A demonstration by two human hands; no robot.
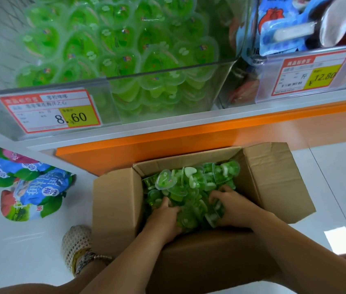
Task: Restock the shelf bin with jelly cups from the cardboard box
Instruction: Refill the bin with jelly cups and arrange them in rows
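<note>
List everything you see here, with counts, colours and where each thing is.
shelf bin: one, clear, on shelf
binned jelly cups: many, green, filling bin
price tags: two, red-yellow, bin fronts
snack packets: several, blue, neighbouring bin
cardboard box: one, brown, open on floor
boxed jelly cups: many, green, in box
snack bags: several, blue-pink, floor left
shoe: one, cream mesh, beside box
left hand: one, bare, dug into boxed cups
right hand: one, bare, curled over boxed cups

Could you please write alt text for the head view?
The left hand and right hand grip green jelly cups in an open cardboard box on the floor. Above, a clear shelf bin holds more.
</note>
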